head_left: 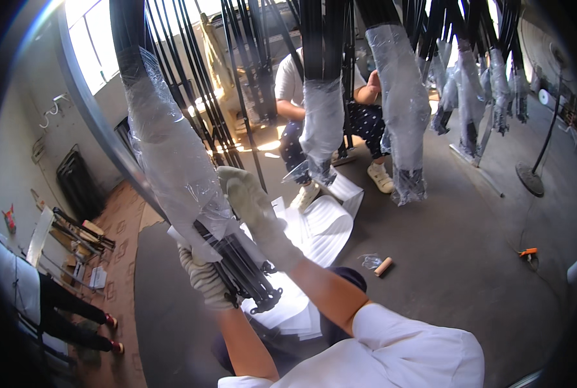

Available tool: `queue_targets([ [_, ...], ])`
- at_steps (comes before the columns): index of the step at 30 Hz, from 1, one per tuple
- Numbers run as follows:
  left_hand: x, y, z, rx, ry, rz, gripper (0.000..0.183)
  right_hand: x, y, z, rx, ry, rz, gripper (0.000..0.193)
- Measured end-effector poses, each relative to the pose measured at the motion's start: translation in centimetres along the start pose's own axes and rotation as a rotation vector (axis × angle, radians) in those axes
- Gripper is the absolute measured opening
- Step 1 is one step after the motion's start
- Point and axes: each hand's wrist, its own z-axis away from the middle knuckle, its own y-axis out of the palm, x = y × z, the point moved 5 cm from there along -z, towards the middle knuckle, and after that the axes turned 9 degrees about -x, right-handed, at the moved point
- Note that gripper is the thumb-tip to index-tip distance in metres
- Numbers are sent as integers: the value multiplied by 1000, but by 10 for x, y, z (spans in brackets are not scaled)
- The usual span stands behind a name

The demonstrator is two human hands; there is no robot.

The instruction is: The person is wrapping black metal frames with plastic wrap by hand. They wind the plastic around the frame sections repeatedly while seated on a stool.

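A hanging bundle of thin black metal rods (246, 271) slants down in front of me, its lower ends bare. Higher up, clear plastic film (165, 139) wraps it over a whitish layer. My left hand (204, 278), in a pale ribbed glove, closes round the bundle near its lower end, beside a white flap. On the other side, my right hand (253, 204), also gloved, lies along the wrapped part with its fingers stretched upward; its palm side is hidden. White sheeting (317, 226) spreads in folds on the floor beyond and below the bundle.
More wrapped bundles (398, 110) hang ahead and to the right. Another person (288, 84) sits behind them; a standing person (62, 310) is at far left. On the floor lie a tan roll (383, 266) and an orange object (528, 251), near a round-based stand (530, 180).
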Motion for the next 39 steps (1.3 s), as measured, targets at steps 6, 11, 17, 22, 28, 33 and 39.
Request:
queue_targets([
  [6, 37, -15, -15, -80, -261, 561, 40, 36, 13, 42, 182, -93, 429, 98],
  [11, 16, -15, -18, 174, 6, 88, 51, -9, 5, 33, 67, 418, 11, 71],
  [17, -15, -6, 8, 416, -375, 818, 89, -2, -6, 36, 25, 147, 332, 58],
  [22, -40, -2, 35, 512, -269, 642, 87, -11, -21, 34, 41, 55, 349, 57],
  [28, -99, 39, 88, 229, 537, 30, 32, 7, -42, 70, -79, 78, 199, 62],
  [33, -89, 51, 92, 276, 393, -56, 26, 28, -41, 101, -142, -15, 51, 69],
  [39, -88, 33, 81, 251, 544, 79, 23, 45, -46, 112, -128, -26, -82, 79],
])
